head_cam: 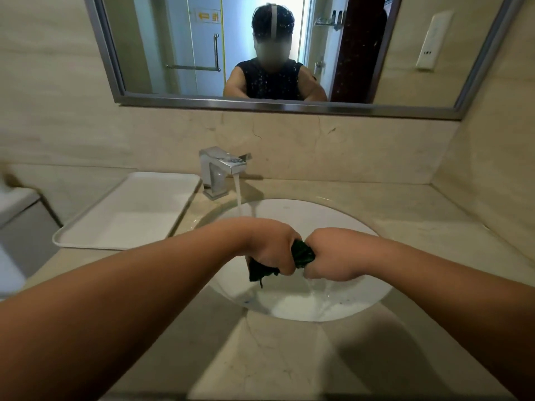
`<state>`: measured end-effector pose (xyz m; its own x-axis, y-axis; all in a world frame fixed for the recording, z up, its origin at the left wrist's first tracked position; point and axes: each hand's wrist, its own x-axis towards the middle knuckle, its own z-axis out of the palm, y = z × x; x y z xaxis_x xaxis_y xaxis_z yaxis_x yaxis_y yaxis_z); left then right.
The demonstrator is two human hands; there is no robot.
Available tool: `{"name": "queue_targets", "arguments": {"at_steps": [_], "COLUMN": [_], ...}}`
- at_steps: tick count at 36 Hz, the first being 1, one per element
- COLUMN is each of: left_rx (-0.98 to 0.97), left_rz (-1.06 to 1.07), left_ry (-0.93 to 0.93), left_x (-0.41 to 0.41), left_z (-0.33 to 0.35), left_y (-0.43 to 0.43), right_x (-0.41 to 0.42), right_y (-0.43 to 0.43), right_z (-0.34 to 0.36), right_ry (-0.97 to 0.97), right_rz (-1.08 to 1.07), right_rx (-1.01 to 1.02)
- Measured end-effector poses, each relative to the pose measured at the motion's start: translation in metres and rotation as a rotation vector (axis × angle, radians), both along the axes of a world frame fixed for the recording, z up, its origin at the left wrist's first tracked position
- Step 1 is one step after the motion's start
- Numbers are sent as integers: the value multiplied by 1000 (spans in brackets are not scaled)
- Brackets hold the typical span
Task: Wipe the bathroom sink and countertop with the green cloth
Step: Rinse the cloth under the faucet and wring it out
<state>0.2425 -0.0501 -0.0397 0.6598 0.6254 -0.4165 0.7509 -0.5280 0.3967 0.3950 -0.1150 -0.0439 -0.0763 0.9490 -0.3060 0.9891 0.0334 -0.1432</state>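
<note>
Both hands are out over the white sink (pixel 362 224), fists side by side and nearly touching. The left hand (pixel 270 250) is clenched tight around one end of the green cloth (pixel 302 253), and the right hand (pixel 333 256) is clenched around the other; a short twisted stretch of dark, wet fabric shows between the two fists, and a loose tail hangs down below the left one. Thin streams of water run from under the right fist into the basin, where a shallow pool lies at the bottom. Behind the hands, the square chrome faucet (pixel 220 169) is running, its stream falling into the back of the bowl just beyond the left wrist. The beige stone countertop (pixel 419 206) surrounds the sink. A white tray (pixel 86 230) sits on it to the left, close to the basin's edge. Above, the framed mirror (pixel 289 107) reflects the person bent forward with both arms reaching down.
</note>
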Motion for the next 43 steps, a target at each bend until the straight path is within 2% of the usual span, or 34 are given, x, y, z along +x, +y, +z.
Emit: {"name": "queue_targets", "arguments": {"at_steps": [4, 9, 22, 25, 29, 34, 38, 43], "left_rx": [189, 351, 596, 620, 537, 245, -1, -112], "left_rz": [-73, -87, -150, -116, 144, 420, 523, 615], "left_ry": [98, 88, 60, 83, -13, -209, -401, -613], "left_x": [-3, -11, -19, -19, -28, -53, -64, -68], "left_z": [-7, -17, -47, -53, -54, -42, -38, -39], "left_y": [-1, 1, 17, 25, 55, 91, 106, 123], "right_x": [-6, -13, -4, -7, -21, -28, -28, -29], "right_y": [11, 23, 49, 58, 83, 108, 128, 146], "right_z": [-3, -5, -32, -34, -31, -27, -34, -38], "right_ry": [172, 287, 587, 569, 484, 240, 230, 379], "right_rz": [-46, -122, -338, -324, -250, -109, -137, -189], "right_rx": [-112, -228, -632, -593, -274, -31, 14, 99]}}
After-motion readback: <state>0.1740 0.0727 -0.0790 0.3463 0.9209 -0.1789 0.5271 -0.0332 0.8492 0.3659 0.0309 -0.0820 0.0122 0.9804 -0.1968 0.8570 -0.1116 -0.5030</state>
